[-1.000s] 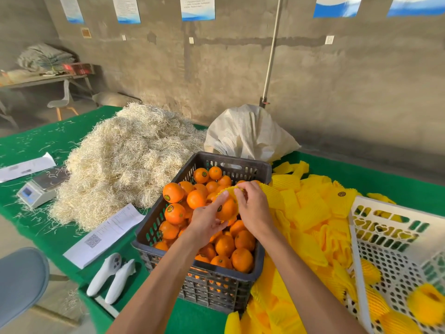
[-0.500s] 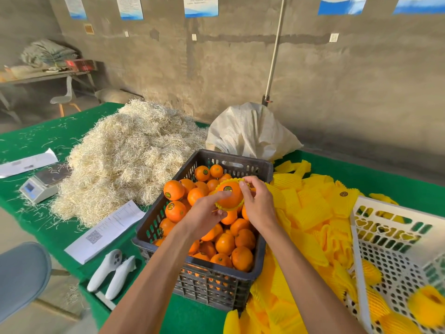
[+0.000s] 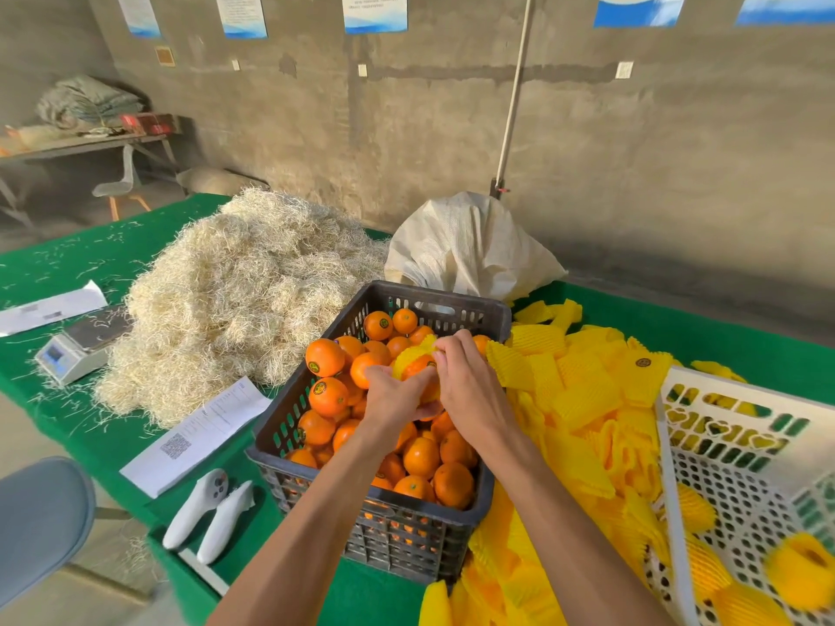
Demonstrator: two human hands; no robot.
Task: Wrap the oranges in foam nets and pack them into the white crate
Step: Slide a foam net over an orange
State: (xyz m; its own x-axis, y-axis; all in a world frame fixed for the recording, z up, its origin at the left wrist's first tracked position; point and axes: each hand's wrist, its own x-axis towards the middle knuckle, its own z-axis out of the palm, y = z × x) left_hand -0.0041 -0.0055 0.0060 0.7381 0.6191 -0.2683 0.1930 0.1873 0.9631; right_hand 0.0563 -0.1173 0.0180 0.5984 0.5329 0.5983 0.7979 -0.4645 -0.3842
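- Two white handheld controllers (image 3: 208,512) at near-left table edge, beside printed sheet (image 3: 199,433); small scale (image 3: 79,345) farther left.
- Straw heap (image 3: 239,291) behind, touching dark crate (image 3: 393,535).
- Dark crate full of bare oranges (image 3: 420,458).
- Over crate: left hand (image 3: 391,399) cupping one orange (image 3: 418,368) from below, fingers curled around it.
- Right hand (image 3: 470,390) pinching yellow foam net (image 3: 406,354) at orange's top, net half over fruit.
- Loose nets (image 3: 578,399) piled right of crate.
- Far right: white crate (image 3: 732,422), several netted oranges (image 3: 802,571) inside.
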